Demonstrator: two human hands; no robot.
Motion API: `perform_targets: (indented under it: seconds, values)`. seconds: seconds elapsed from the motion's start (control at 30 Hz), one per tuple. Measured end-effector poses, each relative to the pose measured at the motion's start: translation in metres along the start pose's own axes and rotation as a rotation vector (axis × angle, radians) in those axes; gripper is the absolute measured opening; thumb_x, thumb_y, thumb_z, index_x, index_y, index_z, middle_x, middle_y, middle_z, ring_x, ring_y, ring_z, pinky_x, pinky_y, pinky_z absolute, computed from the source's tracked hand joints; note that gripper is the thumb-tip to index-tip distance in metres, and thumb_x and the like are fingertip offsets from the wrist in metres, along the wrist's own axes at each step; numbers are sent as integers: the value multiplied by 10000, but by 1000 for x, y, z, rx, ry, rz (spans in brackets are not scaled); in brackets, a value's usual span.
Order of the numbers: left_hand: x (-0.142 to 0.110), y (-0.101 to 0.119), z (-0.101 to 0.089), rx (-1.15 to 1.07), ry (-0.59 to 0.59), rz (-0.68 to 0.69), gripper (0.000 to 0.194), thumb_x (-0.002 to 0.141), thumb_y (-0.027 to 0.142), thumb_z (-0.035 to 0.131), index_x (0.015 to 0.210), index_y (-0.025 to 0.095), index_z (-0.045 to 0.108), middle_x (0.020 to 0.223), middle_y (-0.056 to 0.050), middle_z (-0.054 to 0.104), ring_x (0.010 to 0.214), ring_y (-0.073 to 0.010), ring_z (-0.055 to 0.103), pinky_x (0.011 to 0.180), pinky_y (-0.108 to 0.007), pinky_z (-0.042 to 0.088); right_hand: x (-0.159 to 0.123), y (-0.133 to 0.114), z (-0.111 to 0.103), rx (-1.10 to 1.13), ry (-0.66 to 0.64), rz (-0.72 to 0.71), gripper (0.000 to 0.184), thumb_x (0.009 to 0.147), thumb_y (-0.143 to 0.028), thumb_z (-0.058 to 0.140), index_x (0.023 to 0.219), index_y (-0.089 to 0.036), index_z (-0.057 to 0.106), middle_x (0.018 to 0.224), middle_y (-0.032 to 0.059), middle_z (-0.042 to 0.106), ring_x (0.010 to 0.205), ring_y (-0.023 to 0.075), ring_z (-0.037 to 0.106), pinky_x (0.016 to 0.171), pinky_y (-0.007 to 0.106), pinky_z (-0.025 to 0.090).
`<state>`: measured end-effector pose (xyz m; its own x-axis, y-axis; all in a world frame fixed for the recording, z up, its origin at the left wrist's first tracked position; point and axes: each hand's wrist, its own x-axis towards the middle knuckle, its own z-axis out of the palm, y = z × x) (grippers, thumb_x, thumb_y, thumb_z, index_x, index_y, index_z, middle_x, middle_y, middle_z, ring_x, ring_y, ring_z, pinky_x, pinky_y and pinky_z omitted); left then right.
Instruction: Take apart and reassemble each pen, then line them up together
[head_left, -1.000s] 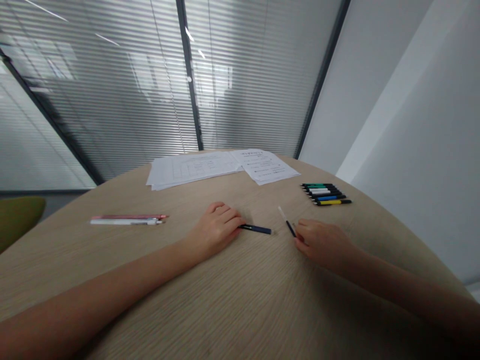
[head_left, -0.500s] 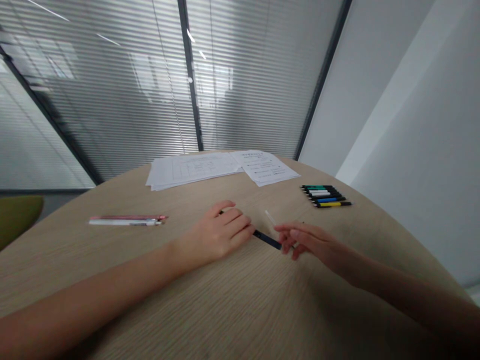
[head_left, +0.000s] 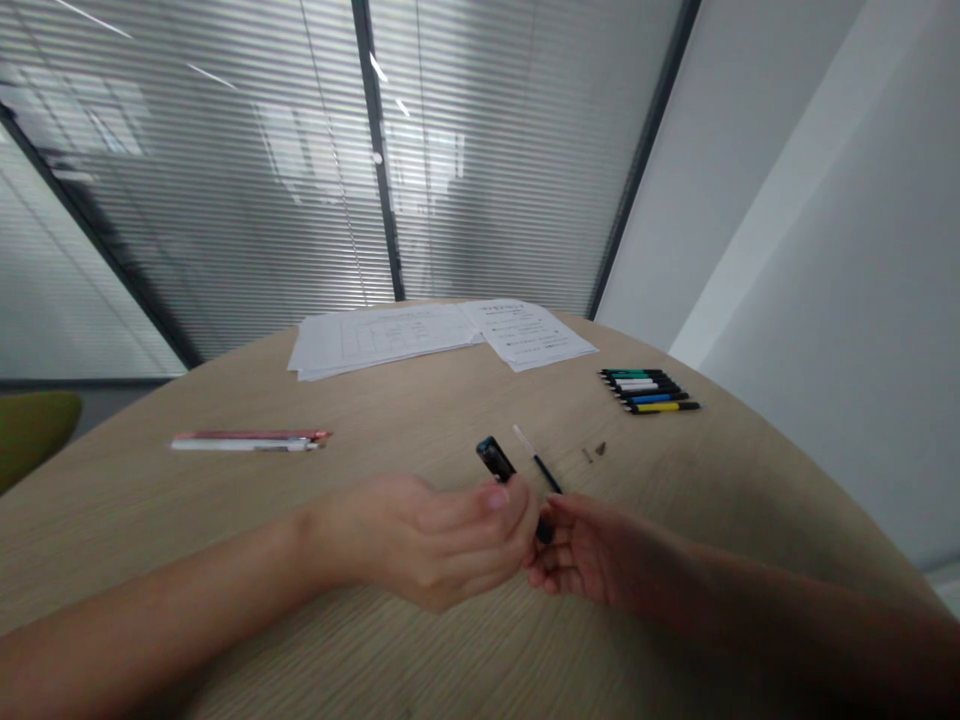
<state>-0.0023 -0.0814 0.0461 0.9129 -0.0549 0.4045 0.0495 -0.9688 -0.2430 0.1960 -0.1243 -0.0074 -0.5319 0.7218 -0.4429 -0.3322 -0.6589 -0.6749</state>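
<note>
My left hand (head_left: pixel 442 540) is closed around a black pen barrel (head_left: pixel 496 458), whose upper end sticks out above the fingers. The barrel's dark lower end shows between my two hands. Close beside it, my right hand (head_left: pixel 592 550) pinches a slim pen refill (head_left: pixel 546 473) at its lower end. This refill has a clear tip half and a black half, and slants up to the left. The right fingertips are almost touching the left ones, and their grip is partly hidden. Beyond the right hand lie two small pen parts, a thin spring-like piece (head_left: pixel 587 455) and a dark cone-shaped piece (head_left: pixel 601 449).
A row of several pens (head_left: pixel 649 391) lies at the right of the wooden table (head_left: pixel 450 660). Two pens, one pink and one white (head_left: pixel 251 441), lie at the left. Printed papers (head_left: pixel 390 338) cover the far edge. A green chair (head_left: pixel 34 430) stands at the left.
My left hand has turned over and moved nearer, lifting the black barrel to an upward tilt. My right hand has come nearer with the refill, uncovering the small parts on the table.
</note>
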Motion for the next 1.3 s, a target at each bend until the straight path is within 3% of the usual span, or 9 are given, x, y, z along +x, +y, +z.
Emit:
perform_targets:
  seconds: [0.17, 0.4, 0.53, 0.7, 0.9, 1.07, 1.17, 1.3]
  values:
    - [4, 3, -12, 153, 36, 54, 315, 813, 160, 387, 1054, 312, 523, 1007, 85, 618, 910, -85, 566, 792, -179, 426, -1, 2, 4, -12, -58, -19, 361, 853, -198, 288, 677, -93, 584, 636, 35, 597, 585, 94, 581, 627, 210, 412]
    - [11, 8, -18, 575, 240, 272, 218, 781, 140, 428, 824, 239, 618, 926, 85, 634, 926, -64, 523, 908, -161, 281, 10, 10, -6, 43, -48, -32, 352, 808, -269, 327, 680, -106, 612, 631, 67, 619, 585, 126, 589, 639, 258, 428]
    - [14, 12, -13, 683, 193, 250, 251, 803, 156, 391, 833, 226, 631, 917, 72, 635, 889, -85, 529, 883, -189, 305, 11, 10, -6, 88, -49, -38, 333, 795, -297, 374, 682, -101, 618, 617, 62, 619, 575, 120, 588, 606, 236, 428]
    - [16, 11, -11, 679, 109, 380, 287, 820, 154, 356, 839, 219, 635, 877, 77, 641, 836, -85, 546, 835, -162, 348, 7, 11, -4, 97, -57, -54, 290, 785, -312, 434, 674, -104, 604, 638, 52, 622, 590, 114, 590, 628, 243, 423]
    - [14, 12, -18, 682, 181, 200, 284, 829, 120, 359, 820, 237, 617, 898, 83, 643, 872, -61, 547, 822, -147, 359, 6, 10, -3, 82, -69, -42, 250, 761, -313, 464, 696, -111, 596, 618, 49, 630, 590, 129, 594, 642, 263, 409]
    - [14, 14, -3, 561, 80, 253, 260, 831, 134, 376, 807, 206, 625, 874, 51, 658, 855, -74, 567, 840, -124, 347, 7, 10, -3, 63, -83, -74, 259, 761, -330, 487, 702, -102, 595, 638, 43, 618, 591, 120, 584, 641, 266, 405]
    - [11, 10, -5, 495, 107, 210, 243, 824, 139, 383, 850, 187, 619, 886, 23, 657, 874, -85, 568, 864, -150, 349, 7, 11, -3, 56, -99, -46, 320, 738, -377, 498, 683, -82, 606, 638, 53, 623, 597, 129, 593, 647, 264, 403]
    - [9, 8, -10, 512, 156, 117, 276, 822, 135, 367, 882, 260, 606, 917, 80, 643, 922, -62, 542, 873, -166, 351, 8, 11, -5, 78, -94, -25, 310, 744, -368, 487, 664, -93, 604, 636, 54, 638, 601, 130, 600, 648, 259, 400]
